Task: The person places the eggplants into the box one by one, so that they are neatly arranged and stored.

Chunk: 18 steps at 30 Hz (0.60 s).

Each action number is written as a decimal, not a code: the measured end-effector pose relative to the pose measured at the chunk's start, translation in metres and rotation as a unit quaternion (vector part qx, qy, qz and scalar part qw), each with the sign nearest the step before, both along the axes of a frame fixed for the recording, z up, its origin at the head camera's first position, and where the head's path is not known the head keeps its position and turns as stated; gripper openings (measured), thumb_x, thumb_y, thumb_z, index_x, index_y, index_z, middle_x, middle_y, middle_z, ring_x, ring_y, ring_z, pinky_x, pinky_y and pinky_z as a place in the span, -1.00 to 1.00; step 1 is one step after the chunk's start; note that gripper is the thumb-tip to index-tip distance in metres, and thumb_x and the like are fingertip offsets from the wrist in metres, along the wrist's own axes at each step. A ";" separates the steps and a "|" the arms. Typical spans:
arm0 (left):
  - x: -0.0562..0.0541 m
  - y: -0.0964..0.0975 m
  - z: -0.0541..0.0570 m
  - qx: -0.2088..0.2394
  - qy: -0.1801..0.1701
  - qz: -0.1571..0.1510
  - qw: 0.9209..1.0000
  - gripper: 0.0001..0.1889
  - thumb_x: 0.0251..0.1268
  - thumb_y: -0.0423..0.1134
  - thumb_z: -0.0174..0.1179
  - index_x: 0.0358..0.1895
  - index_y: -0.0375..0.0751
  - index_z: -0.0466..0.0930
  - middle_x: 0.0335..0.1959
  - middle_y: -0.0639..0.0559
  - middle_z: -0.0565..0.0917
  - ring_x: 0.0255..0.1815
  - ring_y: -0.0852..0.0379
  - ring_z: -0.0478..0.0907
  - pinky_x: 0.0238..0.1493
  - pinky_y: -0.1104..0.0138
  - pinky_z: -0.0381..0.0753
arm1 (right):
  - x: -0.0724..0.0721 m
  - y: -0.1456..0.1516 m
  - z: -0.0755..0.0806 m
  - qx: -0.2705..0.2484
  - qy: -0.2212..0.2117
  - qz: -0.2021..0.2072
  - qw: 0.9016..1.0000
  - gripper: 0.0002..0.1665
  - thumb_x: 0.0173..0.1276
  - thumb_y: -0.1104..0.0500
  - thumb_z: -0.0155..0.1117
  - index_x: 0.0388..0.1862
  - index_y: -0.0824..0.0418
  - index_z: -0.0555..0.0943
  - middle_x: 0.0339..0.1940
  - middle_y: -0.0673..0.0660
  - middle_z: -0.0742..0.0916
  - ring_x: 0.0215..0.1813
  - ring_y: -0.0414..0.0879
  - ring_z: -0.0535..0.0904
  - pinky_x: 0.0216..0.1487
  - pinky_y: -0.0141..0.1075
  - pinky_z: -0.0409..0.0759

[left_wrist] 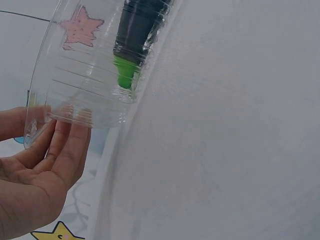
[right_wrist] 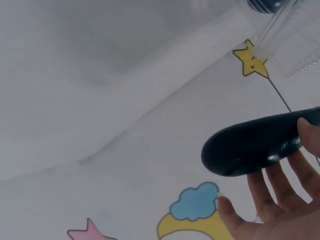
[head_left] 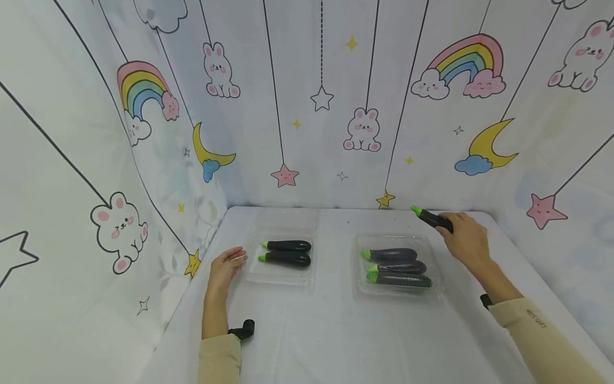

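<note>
At the left, my left hand is at the side of a clear plastic container. The left wrist view shows its thumb and fingers holding the container's rim. Two dark eggplants with green stem ends, a rear one and a front one, lie side by side inside. At the far right, my right hand grips another eggplant above the table, its green end pointing left and away. In the right wrist view, thumb and fingers hold this glossy eggplant from opposite sides.
A second clear plastic container stands right of the middle, with three eggplants inside. Behind the left container lies its clear lid. A white cloth covers the table. A patterned curtain hangs at the back and sides.
</note>
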<state>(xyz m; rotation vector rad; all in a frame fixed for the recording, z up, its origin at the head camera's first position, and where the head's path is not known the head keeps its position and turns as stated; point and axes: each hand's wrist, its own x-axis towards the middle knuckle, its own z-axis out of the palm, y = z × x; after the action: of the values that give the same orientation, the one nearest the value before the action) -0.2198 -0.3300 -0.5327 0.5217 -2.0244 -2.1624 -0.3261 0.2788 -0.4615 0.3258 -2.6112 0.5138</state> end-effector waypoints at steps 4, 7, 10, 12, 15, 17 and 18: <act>0.000 0.001 0.000 0.004 0.002 -0.001 1.000 -0.50 0.57 -0.42 0.12 0.49 -0.42 0.35 0.42 -0.36 0.49 0.25 0.04 0.63 0.12 0.47 0.61 | 0.004 -0.011 0.005 -0.019 -0.004 0.010 1.000 -0.51 0.49 0.17 0.36 0.30 0.37 0.58 0.17 0.54 0.61 0.12 0.49 0.54 0.02 0.43 0.42; 0.000 0.001 0.000 0.004 0.002 -0.006 1.000 -0.50 0.58 -0.40 0.11 0.50 -0.40 0.34 0.44 -0.35 0.48 0.31 0.01 0.60 0.23 0.40 0.58 | 0.005 -0.019 0.007 -0.032 -0.007 0.015 0.999 -0.51 0.50 0.16 0.36 0.31 0.35 0.59 0.20 0.53 0.60 0.14 0.48 0.54 0.02 0.43 0.42; 0.000 0.001 -0.001 0.004 0.001 -0.005 1.000 -0.50 0.58 -0.40 0.12 0.50 -0.39 0.35 0.43 -0.34 0.48 0.31 0.01 0.60 0.26 0.38 0.57 | 0.006 -0.027 0.008 -0.039 -0.013 0.016 0.999 -0.51 0.51 0.15 0.35 0.33 0.31 0.58 0.25 0.52 0.59 0.19 0.47 0.53 0.04 0.45 0.39; 0.000 0.000 -0.001 0.004 0.001 -0.005 1.000 -0.50 0.58 -0.41 0.12 0.49 -0.40 0.36 0.42 -0.35 0.49 0.28 0.04 0.62 0.23 0.41 0.59 | 0.008 -0.032 0.009 -0.043 -0.014 0.017 0.999 -0.51 0.50 0.15 0.36 0.33 0.30 0.59 0.26 0.51 0.59 0.21 0.47 0.52 0.07 0.46 0.38; -0.001 0.000 -0.002 0.004 0.004 -0.003 1.000 -0.51 0.55 -0.43 0.13 0.47 -0.41 0.38 0.40 -0.35 0.51 0.21 0.10 0.66 0.13 0.47 0.62 | 0.010 -0.040 0.011 -0.047 -0.011 0.019 0.999 -0.52 0.49 0.16 0.37 0.32 0.30 0.60 0.26 0.50 0.60 0.22 0.46 0.53 0.08 0.45 0.41; -0.001 0.000 -0.002 0.001 0.006 -0.003 1.000 -0.51 0.55 -0.43 0.14 0.47 -0.41 0.39 0.39 -0.35 0.52 0.17 0.14 0.67 0.10 0.49 0.62 | 0.012 -0.045 0.013 -0.048 -0.012 0.023 0.998 -0.52 0.49 0.17 0.37 0.31 0.31 0.60 0.26 0.50 0.60 0.21 0.46 0.53 0.06 0.43 0.45; -0.001 -0.001 -0.002 0.001 0.006 -0.002 1.000 -0.51 0.55 -0.43 0.13 0.47 -0.42 0.39 0.38 -0.35 0.52 0.17 0.14 0.67 0.10 0.49 0.62 | 0.013 -0.047 0.014 -0.048 -0.014 0.025 0.998 -0.52 0.49 0.17 0.38 0.31 0.32 0.60 0.26 0.49 0.60 0.20 0.46 0.54 0.05 0.41 0.47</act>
<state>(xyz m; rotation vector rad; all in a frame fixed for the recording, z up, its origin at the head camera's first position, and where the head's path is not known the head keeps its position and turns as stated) -0.2207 -0.3306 -0.5349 0.5025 -2.0196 -2.1647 -0.3134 0.2317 -0.4476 0.3559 -2.5991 0.6639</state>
